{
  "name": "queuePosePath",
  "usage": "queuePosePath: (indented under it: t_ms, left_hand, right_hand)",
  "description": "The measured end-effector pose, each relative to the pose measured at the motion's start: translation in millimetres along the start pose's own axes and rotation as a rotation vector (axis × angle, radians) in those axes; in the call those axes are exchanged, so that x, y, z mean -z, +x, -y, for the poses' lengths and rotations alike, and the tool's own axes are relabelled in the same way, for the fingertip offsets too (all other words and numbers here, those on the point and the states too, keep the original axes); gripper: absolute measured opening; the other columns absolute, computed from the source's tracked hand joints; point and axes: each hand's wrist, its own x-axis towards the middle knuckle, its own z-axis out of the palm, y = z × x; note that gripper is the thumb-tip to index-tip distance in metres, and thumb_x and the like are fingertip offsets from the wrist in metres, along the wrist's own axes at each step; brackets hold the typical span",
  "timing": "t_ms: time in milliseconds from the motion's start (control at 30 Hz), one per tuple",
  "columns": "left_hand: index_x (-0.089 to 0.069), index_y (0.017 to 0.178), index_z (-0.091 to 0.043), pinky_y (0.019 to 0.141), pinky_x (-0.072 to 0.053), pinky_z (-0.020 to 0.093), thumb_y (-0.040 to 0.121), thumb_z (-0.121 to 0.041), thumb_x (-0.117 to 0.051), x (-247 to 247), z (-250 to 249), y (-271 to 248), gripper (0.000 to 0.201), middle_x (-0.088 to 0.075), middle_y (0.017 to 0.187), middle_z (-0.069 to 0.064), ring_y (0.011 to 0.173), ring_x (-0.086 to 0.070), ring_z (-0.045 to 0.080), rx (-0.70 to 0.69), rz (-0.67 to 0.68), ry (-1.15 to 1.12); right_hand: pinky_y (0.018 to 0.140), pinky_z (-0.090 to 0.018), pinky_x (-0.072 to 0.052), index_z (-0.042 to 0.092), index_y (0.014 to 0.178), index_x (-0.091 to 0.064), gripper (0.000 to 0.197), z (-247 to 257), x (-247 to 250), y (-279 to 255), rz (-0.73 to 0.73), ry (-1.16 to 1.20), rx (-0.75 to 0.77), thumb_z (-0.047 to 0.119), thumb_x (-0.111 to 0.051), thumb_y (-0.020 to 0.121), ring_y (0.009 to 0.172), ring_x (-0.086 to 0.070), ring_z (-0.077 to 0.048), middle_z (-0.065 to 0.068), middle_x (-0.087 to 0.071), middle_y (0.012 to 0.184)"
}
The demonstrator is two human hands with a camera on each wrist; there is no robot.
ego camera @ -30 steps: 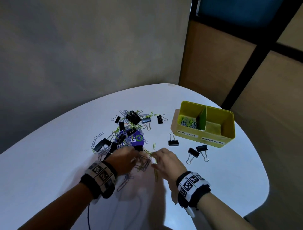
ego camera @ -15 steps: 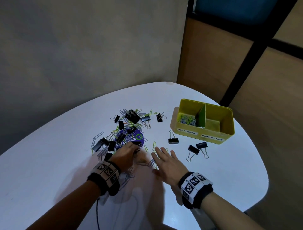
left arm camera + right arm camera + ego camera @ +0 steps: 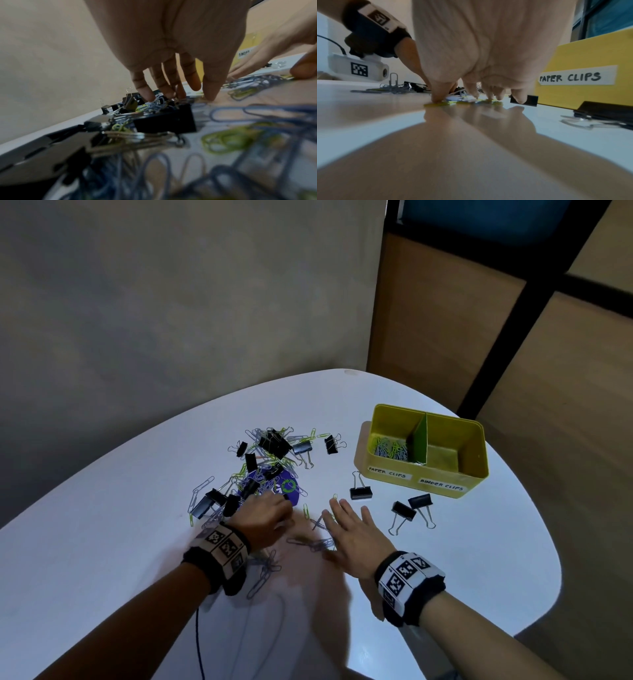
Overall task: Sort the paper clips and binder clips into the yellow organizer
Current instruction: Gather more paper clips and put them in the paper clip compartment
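Observation:
A loose pile of black binder clips and silver and green paper clips (image 3: 270,460) lies mid-table. My left hand (image 3: 281,513) reaches into its near edge; in the left wrist view its straight fingers (image 3: 173,93) touch the tangle beside a black binder clip (image 3: 164,121). My right hand (image 3: 346,515) lies spread and flat, its fingertips (image 3: 436,99) pressing green paper clips (image 3: 462,103) against the table. The yellow organizer (image 3: 476,446) stands at the right, with paper clips (image 3: 390,448) in its left compartment. Three binder clips (image 3: 360,492) (image 3: 404,511) (image 3: 420,500) lie apart before it.
A purple disc with a green ring (image 3: 287,486) sits under the pile. The white table (image 3: 102,542) curves away at the far and right edges. A grey wall stands behind it and wooden panels (image 3: 438,320) to the right. A thin cable (image 3: 198,642) trails from my left wrist.
My right hand has uncurled and spread flat, sliding slightly forward over the paper clips. My left hand has moved a little forward into the pile's edge.

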Motion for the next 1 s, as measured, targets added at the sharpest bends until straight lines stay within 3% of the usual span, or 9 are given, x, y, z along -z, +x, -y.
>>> queuePosePath:
  t_ms: [100, 300, 367, 467, 533, 633, 733, 900, 1000]
  left_hand:
    - [-0.056, 0.095, -0.018, 0.079, -0.036, 0.036, 0.085, -0.031, -0.055, 10.9, -2.4, 6.4, 0.016, -0.057, 0.101, 0.002, 0.098, -0.052, 0.024, 0.068, -0.004, 0.078]
    - [-0.056, 0.114, -0.005, 0.082, -0.038, 0.040, 0.078, 0.000, -0.049, 14.7, -27.6, 42.4, 0.036, -0.056, 0.108, 0.016, 0.101, -0.051, 0.035, 0.055, -0.032, 0.120]
    - [-0.059, 0.102, 0.000, 0.084, -0.038, 0.043, 0.072, 0.001, -0.054, 17.1, -35.3, 46.9, 0.030, -0.056, 0.100, 0.018, 0.093, -0.054, 0.036, 0.051, 0.058, 0.225]
    - [-0.059, 0.060, -0.009, 0.059, -0.048, 0.033, 0.033, -0.003, -0.076, 9.6, -38.9, 52.7, 0.033, -0.056, 0.063, 0.009, 0.053, -0.055, 0.027, -0.004, 0.132, 0.343]
    - [-0.062, 0.072, -0.012, 0.065, -0.049, 0.033, 0.047, -0.010, -0.076, 4.6, -49.6, 50.2, 0.029, -0.060, 0.076, 0.008, 0.065, -0.060, 0.026, -0.108, 0.156, 0.369]
    - [-0.058, 0.113, -0.010, 0.088, -0.045, 0.036, 0.081, -0.011, -0.050, 4.9, -54.2, 41.4, 0.032, -0.055, 0.112, 0.010, 0.105, -0.055, 0.027, -0.085, 0.221, 0.130]
    - [-0.056, 0.123, -0.016, 0.085, -0.051, 0.042, 0.073, -0.017, -0.054, 3.6, -37.2, 23.7, 0.050, -0.055, 0.116, 0.009, 0.104, -0.055, 0.028, -0.128, 0.095, -0.108]
    - [-0.034, 0.132, -0.024, 0.092, -0.047, 0.044, 0.069, -0.052, -0.048, -13.5, -36.9, 6.2, 0.071, -0.045, 0.130, 0.010, 0.112, -0.048, 0.029, -0.198, 0.230, 0.149]
    - [-0.049, 0.112, -0.016, 0.082, -0.051, 0.042, 0.070, -0.038, -0.059, -22.8, -44.8, 15.1, 0.048, -0.056, 0.106, 0.013, 0.093, -0.055, 0.033, -0.192, 0.186, 0.110]
  right_hand:
    - [0.118, -0.053, -0.001, 0.016, 0.151, -0.003, 0.076, 10.2, 4.3, 5.8, -0.041, 0.117, 0.038, 0.041, -0.047, 0.095, 0.148, 0.008, -0.025, -0.011, 0.008, 0.160]
    - [0.116, -0.052, -0.003, 0.017, 0.151, -0.009, 0.069, 11.9, 6.8, 7.6, -0.029, 0.060, 0.014, 0.040, -0.044, 0.096, 0.148, 0.003, -0.025, -0.008, 0.000, 0.160]
    - [0.117, -0.049, -0.011, 0.015, 0.149, -0.017, 0.069, 7.4, 9.9, 0.6, -0.109, 0.090, 0.033, 0.041, -0.049, 0.093, 0.148, -0.006, -0.026, -0.009, -0.009, 0.159]
    - [0.111, -0.043, -0.032, 0.011, 0.133, -0.047, 0.057, -5.1, 17.0, -15.6, -0.222, 0.131, 0.040, 0.040, -0.060, 0.086, 0.137, -0.033, -0.029, -0.009, -0.038, 0.146]
    - [0.101, -0.039, -0.041, 0.012, 0.118, -0.060, 0.045, -12.5, 18.4, -24.1, -0.231, 0.176, -0.001, 0.038, -0.065, 0.082, 0.122, -0.046, -0.027, -0.005, -0.052, 0.131]
    - [0.095, -0.036, -0.042, 0.014, 0.115, -0.064, 0.040, -17.2, 16.5, -26.1, -0.177, 0.219, -0.033, 0.037, -0.066, 0.082, 0.114, -0.048, -0.025, -0.001, -0.054, 0.120]
    - [0.097, -0.037, -0.042, 0.015, 0.119, -0.061, 0.045, -16.4, 18.8, -23.2, -0.219, 0.262, -0.034, 0.040, -0.067, 0.082, 0.114, -0.048, -0.024, -0.002, -0.053, 0.121]
    - [0.095, -0.038, -0.041, 0.016, 0.137, -0.035, 0.099, -6.4, 21.6, -19.2, -0.135, 0.185, -0.123, 0.063, -0.075, 0.060, 0.115, -0.042, -0.027, -0.007, -0.041, 0.129]
    - [0.087, -0.035, -0.044, 0.012, 0.119, -0.046, 0.077, 0.0, 18.8, -8.9, -0.117, 0.176, -0.147, 0.051, -0.080, 0.062, 0.109, -0.042, -0.027, -0.008, -0.040, 0.119]
